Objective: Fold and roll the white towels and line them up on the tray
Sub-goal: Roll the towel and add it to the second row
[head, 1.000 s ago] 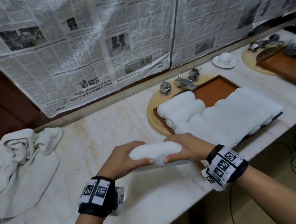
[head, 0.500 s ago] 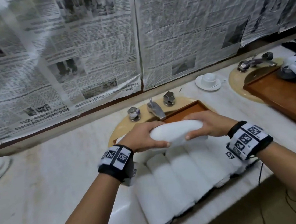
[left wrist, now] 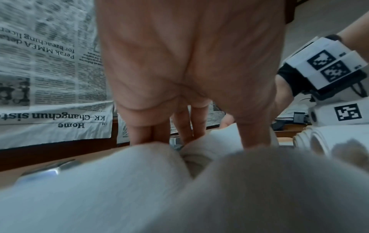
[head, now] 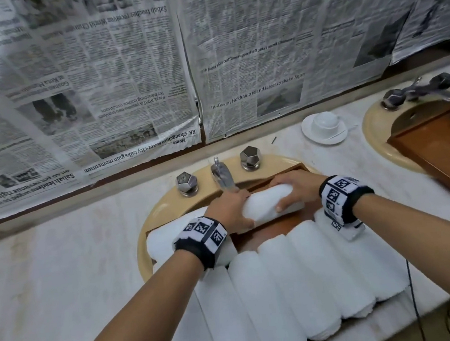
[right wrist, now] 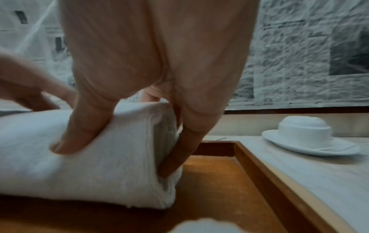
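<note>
Both hands, left hand (head: 232, 211) and right hand (head: 294, 190), clasped the rolled towel (head: 269, 203) by its ends; it was best lowered level onto the tray (right wrist: 257, 170), snug against the far wall.

Bathroom vanity with twin basins, of the hotel or guest-room sort.

Setting: pale marble surface (head: 63, 284) carrying two oval beige basins, the near basin (head: 164, 210) and the far basin (head: 374, 126), each with a chrome tap, the near tap (head: 223, 174) flanked by faceted metal knobs. A wooden tray (head: 269, 231) sits across the near basin and holds rolled white towels (head: 299, 282) in a row; a second wooden tray (head: 438, 148) spans the far basin. An upturned white cup on a saucer (head: 324, 128) stands between the basins. Sheets of newspaper (head: 126, 83) cover the wall behind the taps.
</note>
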{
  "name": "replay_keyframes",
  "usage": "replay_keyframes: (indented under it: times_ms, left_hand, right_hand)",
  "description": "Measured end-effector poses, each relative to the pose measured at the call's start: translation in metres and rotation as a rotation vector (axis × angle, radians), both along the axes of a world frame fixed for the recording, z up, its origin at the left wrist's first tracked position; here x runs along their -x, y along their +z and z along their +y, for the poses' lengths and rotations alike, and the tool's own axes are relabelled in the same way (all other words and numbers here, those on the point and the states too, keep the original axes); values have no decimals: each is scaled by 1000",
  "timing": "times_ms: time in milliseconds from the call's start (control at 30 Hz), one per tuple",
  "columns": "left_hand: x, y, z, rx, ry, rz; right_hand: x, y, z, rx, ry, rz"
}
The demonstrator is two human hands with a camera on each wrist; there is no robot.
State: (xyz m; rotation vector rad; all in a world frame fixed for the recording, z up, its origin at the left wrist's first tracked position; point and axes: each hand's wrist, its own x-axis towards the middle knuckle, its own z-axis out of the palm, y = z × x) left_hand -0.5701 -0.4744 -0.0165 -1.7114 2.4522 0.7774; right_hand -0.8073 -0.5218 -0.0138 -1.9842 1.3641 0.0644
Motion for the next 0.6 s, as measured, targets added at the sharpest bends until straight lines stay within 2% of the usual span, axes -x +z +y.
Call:
replay_keyframes:
  times_ms: [100, 200, 333, 433, 600]
  left_hand:
    - [-4, -2, 2, 79, 33, -25]
    - [-12, -3, 7, 119, 153, -47]
    - [-24, -9, 14, 17, 304, -6]
    - [-24, -9, 14, -32, 307, 30]
    - [-23, -10, 12, -45, 300, -19]
  right_hand:
    - [-6, -8, -9, -14, 10, -7]
    - [-11, -10, -14, -30, 28, 23]
    - [-23, -8, -13, -9, 94, 75]
    - [-33, -11, -10, 22, 141, 131]
    - [-38, -14, -5, 94, 221, 313]
